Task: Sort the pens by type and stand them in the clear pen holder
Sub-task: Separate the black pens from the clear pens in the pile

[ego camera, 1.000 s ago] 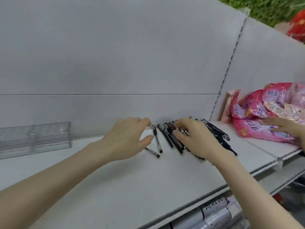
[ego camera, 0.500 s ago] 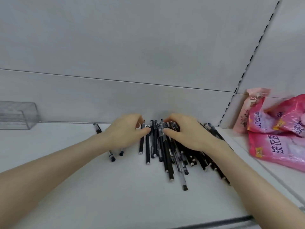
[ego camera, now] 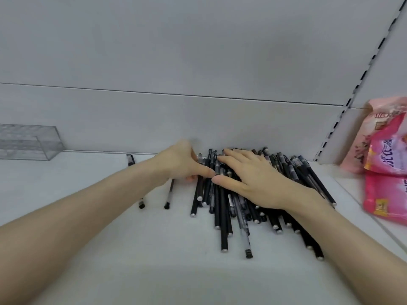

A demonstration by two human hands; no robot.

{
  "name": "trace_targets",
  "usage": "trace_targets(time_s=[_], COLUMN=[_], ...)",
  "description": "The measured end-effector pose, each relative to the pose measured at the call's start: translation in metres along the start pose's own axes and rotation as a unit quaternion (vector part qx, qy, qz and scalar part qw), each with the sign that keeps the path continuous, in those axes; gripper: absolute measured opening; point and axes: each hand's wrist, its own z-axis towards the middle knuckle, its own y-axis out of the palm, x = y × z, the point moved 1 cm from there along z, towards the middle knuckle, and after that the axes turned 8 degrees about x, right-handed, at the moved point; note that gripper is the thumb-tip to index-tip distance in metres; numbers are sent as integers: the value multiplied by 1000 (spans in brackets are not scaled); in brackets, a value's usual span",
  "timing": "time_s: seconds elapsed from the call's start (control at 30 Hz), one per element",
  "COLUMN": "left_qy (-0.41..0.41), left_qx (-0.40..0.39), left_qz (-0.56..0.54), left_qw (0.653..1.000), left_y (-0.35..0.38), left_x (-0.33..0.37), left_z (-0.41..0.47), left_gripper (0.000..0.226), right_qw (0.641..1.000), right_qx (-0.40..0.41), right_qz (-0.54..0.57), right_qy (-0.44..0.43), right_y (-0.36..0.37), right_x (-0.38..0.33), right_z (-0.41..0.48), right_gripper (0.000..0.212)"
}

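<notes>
pens [ego camera: 222,208] under both open hands [ego camera: 253,179]

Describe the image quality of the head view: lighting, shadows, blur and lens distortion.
Head view: soft, even light, only faint shadows under the pens and forearms; wide-angle lens bows the shelf edge and the slotted upright at right; the pink bags near the frame edge look smeared; both hands, left and right, fairly sharp; the clear pen holder shows no strong glare.

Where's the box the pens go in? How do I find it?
Look along the white shelf to its far left, against the back wall. The clear pen holder stands there, away from the pile of pens. It is the only see-through thing.
</notes>
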Motion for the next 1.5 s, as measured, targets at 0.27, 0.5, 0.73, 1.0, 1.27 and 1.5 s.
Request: trace_targets(time_s=[0.27,0.5,0.73,1.0,1.27,1.5], left_qy=[-72,-72,52,195,67,49], left_qx=[-76,-80,-25,28,108,103], left_qz=[-100,-153,-315,-175,124,188], left_qw=[989,982,947,965,984,976], left_y=[-4,-6,-33,-24,-11,-2], left_x=[-5,-8,16,39,-21,-15], left_z=[15,9,-15,-23,-11,-7], left_gripper=[23,13,11,15,28,28], right_qw=[1000,1000,924,783,739,738], right_qx=[-12,1,109,-8,43,34], right_qz=[17,28,365,621,665,662], right_qy=[-2,4,38,36,102,128], right_y=[1,1,-13,-21,-9,-8], right_x=[1,-1,-1,-11,-13,-12], right_z=[-1,-3,-8,-10,-8,-9], right_gripper=[74,76,68,21,18,23])
